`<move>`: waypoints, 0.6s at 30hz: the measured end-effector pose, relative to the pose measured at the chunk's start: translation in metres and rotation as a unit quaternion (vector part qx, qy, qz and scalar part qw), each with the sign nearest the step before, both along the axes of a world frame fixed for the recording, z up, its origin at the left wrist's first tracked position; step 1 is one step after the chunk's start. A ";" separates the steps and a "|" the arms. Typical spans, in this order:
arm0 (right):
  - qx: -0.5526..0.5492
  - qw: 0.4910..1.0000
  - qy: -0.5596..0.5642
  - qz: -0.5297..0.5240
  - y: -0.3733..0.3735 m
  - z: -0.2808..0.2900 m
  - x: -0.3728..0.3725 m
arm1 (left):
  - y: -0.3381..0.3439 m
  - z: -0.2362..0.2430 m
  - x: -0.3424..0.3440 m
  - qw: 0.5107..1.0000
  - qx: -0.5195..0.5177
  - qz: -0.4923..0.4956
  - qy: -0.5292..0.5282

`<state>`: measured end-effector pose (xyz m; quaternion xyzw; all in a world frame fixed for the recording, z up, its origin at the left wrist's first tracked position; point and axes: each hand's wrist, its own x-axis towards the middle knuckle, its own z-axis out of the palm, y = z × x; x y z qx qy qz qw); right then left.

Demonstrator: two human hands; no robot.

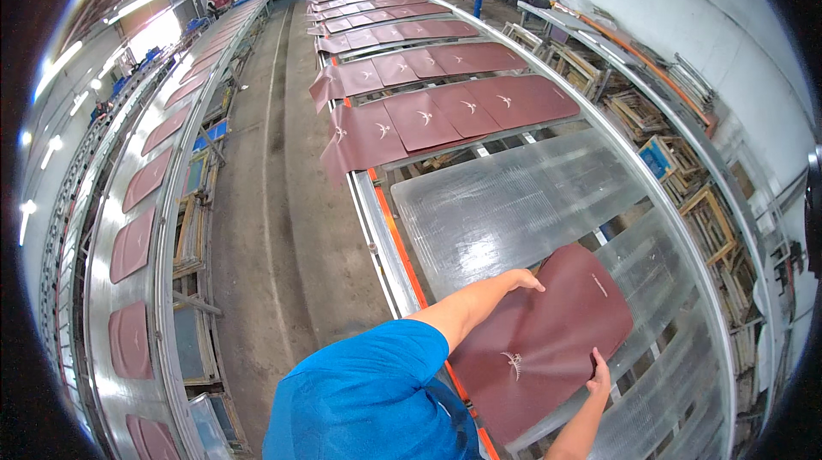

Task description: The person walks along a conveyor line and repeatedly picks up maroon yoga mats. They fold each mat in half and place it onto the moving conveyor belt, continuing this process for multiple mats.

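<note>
Nearest the camera, a blue T-shirt (360, 391) covers the person's shoulder and back, seen from above, leaning over the left edge of a long table (379, 242). Both bare forearms reach across a maroon sheet (548, 332), which lies at the near part of the table, stretching from an orange strip (396, 229) along the left edge toward the right. One end is rounded; a pale bird-like motif marks the part nearer the table's left edge, and a small line of print sits near the rounded end.

Most of the sheet is between and to the left of the hands. The left hand (522, 279) grips its far edge, thumb on top, the other fingers mostly hidden. The right hand (599, 376) holds the opposite, near edge, thumb side against the sheet; whether its fingers curl underneath, I cannot tell.

Just beyond the sheet is a glossy grey panel (514, 203). Farther along, overlapping maroon sheets (441, 118) with pale motifs lie in rows across the table, some ends drooping over its left edge. Past the right edge, wooden frames (711, 220) are piled. Across a concrete floor (253, 229), a second table carries spaced maroon pieces (133, 253).
</note>
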<state>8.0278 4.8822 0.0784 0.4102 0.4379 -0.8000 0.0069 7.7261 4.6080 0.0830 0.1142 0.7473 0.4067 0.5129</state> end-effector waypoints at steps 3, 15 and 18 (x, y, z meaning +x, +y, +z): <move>0.014 0.999 -0.027 -0.013 0.002 -0.006 0.004 | 0.000 -0.006 -0.006 0.998 -0.021 -0.016 -0.053; 0.508 0.861 -0.015 -0.037 -0.067 0.088 -0.018 | 0.003 0.056 0.036 0.933 0.116 -0.113 0.320; 0.549 0.829 -0.006 -0.103 -0.100 0.161 0.015 | -0.030 0.113 0.064 0.943 0.135 -0.042 0.301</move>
